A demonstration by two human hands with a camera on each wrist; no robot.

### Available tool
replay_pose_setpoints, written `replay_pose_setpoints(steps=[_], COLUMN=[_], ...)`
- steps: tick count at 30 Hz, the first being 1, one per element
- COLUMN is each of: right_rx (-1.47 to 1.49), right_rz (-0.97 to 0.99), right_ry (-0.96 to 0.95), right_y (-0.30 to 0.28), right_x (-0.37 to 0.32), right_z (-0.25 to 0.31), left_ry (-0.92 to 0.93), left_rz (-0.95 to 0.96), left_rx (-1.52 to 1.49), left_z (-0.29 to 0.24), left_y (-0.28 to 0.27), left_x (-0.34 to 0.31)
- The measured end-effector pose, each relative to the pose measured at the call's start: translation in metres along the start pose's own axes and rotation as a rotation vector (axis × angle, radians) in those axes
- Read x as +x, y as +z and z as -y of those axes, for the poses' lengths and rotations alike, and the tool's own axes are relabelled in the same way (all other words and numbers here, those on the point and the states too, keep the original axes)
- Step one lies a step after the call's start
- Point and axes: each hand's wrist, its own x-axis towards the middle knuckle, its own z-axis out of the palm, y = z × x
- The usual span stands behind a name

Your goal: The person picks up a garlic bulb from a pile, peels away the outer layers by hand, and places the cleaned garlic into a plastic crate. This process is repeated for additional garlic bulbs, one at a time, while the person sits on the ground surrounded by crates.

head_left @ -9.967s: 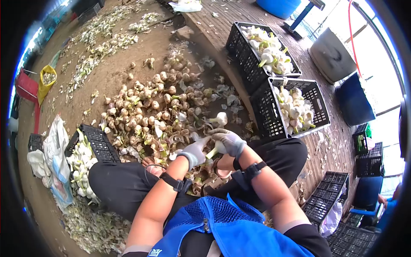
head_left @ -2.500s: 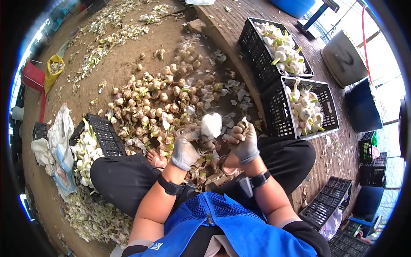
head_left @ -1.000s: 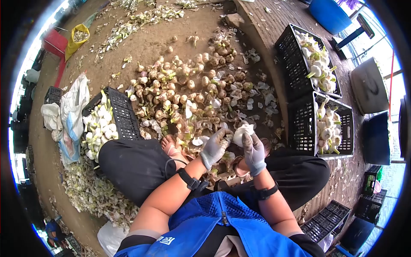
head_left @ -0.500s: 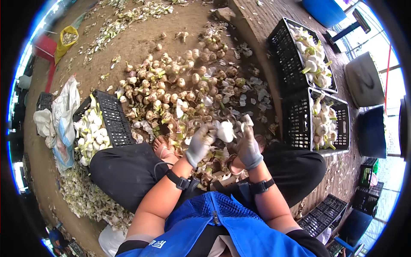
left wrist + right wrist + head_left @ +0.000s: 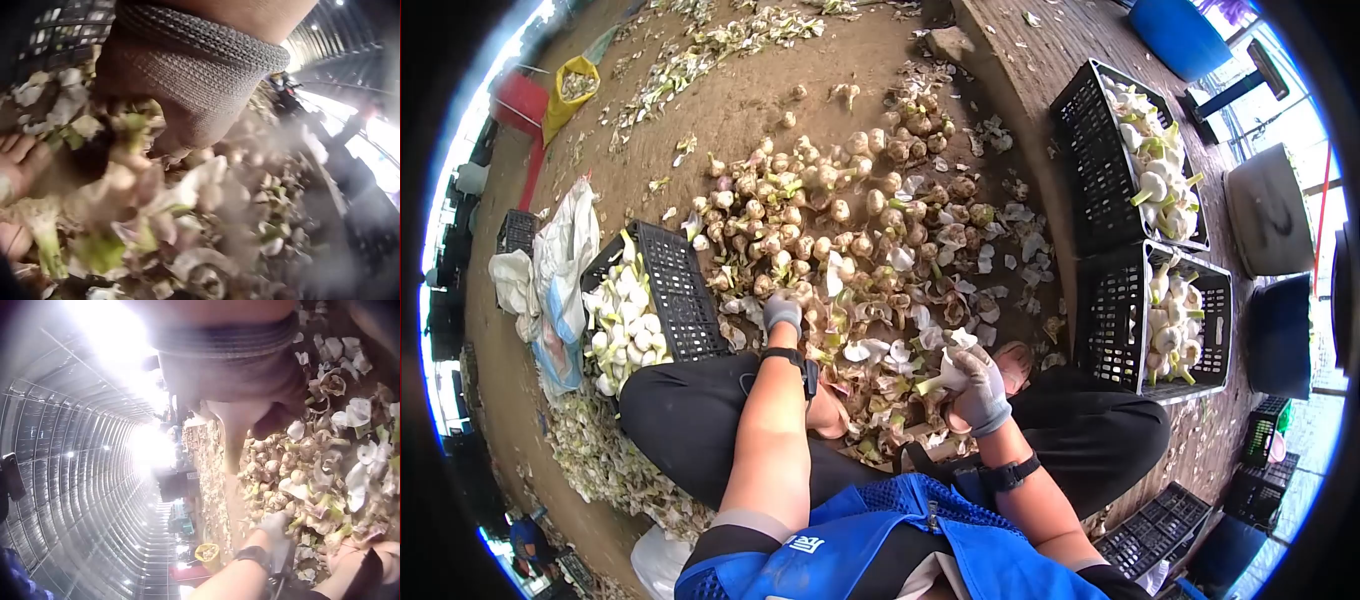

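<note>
In the head view the gloved left hand (image 5: pixel 784 312) reaches down to the near left edge of the pile of unpeeled garlic (image 5: pixel 820 215). Its fingers are mostly hidden there; the left wrist view shows them bent down among bulbs and husks, blurred, the left hand (image 5: pixel 187 94) filling the top. Above the husks between the feet, the gloved right hand (image 5: pixel 982 392) grips a white garlic bulb (image 5: pixel 948 374), its stem pointing left. The right wrist view shows the pale stem (image 5: pixel 233 440) hanging below the right hand (image 5: pixel 231 381).
Two black crates (image 5: pixel 1135 300) of white garlic stand at the right on wooden boards. Another crate (image 5: pixel 685 290) with peeled garlic is beside the left knee, near a white sack (image 5: pixel 565 250). Loose husks (image 5: pixel 895 400) lie between the feet, and a yellow bag (image 5: pixel 565 95) stands farther off.
The left hand has left the white bulb near the right hand and moved left to the pile's edge. The right hand, earlier beside the bulb with raised fingers, now holds the bulb.
</note>
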Motion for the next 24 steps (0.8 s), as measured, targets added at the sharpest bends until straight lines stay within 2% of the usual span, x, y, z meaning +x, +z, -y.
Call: replay_pose_setpoints(steps=[1,3,4,5,6,7,8,9,11,12,13,15,16,17,18,19,20,21,22,23,24], right_rx=[0.006,-0.088,-0.093,-0.086,-0.133,-0.185,-0.118,-0.198,-0.286,-0.43,-0.429,-0.273,-0.268,-0.248,-0.23,-0.227,-0.223,-0.218,-0.469,-0.467,-0.746], right_rz=[-0.004,0.127,-0.028,-0.032,-0.018,-0.004,-0.042,0.03,0.144,0.179,0.234,0.259,0.261,0.205,0.148,0.151,0.145,0.138,0.056,0.055,-0.003], right_ry=[0.002,-0.038,0.055,0.046,0.055,0.062,0.134,0.053,-0.078,-0.207,-0.273,-0.203,-0.213,-0.314,-0.415,-0.422,-0.534,-0.643,-0.781,-0.786,-0.991], right_y=[-0.003,-0.006,0.005,0.006,0.005,0.005,0.02,0.02,0.026,0.022,0.029,0.032,0.035,0.038,0.041,0.046,0.051,0.054,0.052,0.049,0.047], right_x=[0.0,-0.001,0.001,0.005,0.005,0.006,0.001,0.0,-0.007,-0.004,-0.009,-0.016,-0.019,-0.022,-0.025,-0.029,-0.033,-0.036,-0.035,-0.036,-0.036], right_z=[-0.001,-0.001,0.0,0.002,0.003,0.007,0.015,0.013,0.018,0.011,0.016,0.021,0.022,0.022,0.023,0.023,0.023,0.023,0.022,0.023,0.025], left_ry=[-0.028,0.013,0.069,0.241,0.344,0.383,0.508,0.582,0.627,0.688,0.748,0.816,0.723,0.624,0.633,0.457,0.266,0.259,0.312,0.365,0.368], left_rz=[-0.113,-0.076,-0.077,0.012,0.109,0.423,0.497,0.629,0.828,0.841,0.852,0.9,0.911,0.919,0.918,0.99,1.053,1.035,0.987,0.938,0.939], left_rx=[-0.014,-0.072,-0.084,-0.198,-0.321,-0.6,-0.464,-0.608,-0.626,-0.598,-0.569,-0.704,-0.818,-0.933,-0.931,-1.147,-1.356,-1.375,-1.346,-1.316,-1.315], left_z=[0.0,-0.015,-0.055,-0.05,-0.084,-0.095,-0.133,-0.147,-0.179,-0.186,-0.19,-0.188,-0.189,-0.189,-0.186,-0.182,-0.178,-0.172,-0.168,-0.164,-0.161], left_y=[-0.005,-0.009,-0.028,-0.015,-0.03,-0.029,-0.059,-0.066,-0.101,-0.11,-0.117,-0.123,-0.129,-0.133,-0.13,-0.125,-0.118,-0.104,-0.097,-0.092,-0.087], left_x=[-0.007,-0.011,-0.038,-0.02,-0.046,-0.045,-0.087,-0.106,-0.162,-0.184,-0.201,-0.225,-0.238,-0.25,-0.258,-0.264,-0.268,-0.268,-0.269,-0.27,-0.269])
